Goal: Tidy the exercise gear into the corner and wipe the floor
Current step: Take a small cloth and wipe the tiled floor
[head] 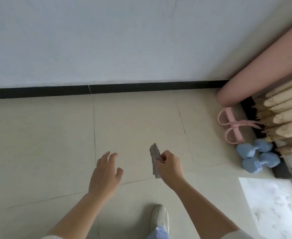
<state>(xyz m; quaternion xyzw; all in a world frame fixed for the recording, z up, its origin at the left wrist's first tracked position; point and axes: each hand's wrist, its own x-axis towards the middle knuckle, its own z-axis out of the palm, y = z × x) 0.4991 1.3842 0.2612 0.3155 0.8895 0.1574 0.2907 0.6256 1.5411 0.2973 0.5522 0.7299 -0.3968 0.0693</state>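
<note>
My right hand (170, 167) grips a grey cloth (154, 156) above the beige tiled floor (133, 121), the cloth hanging edge-on. My left hand (105, 171) hovers open beside it, fingers spread, holding nothing. In the corner at the right a rolled pink mat (255, 73) leans against the wall. Below it lie a pink pedal pull band (231, 125) and two light blue dumbbells (256, 155) side by side on the floor.
A black skirting strip (107, 88) runs along the white wall. A cream pleated curtain (286, 114) hangs at the right edge, with a white marbled slab (271, 204) below it. My white shoe (160, 218) stands at the bottom centre.
</note>
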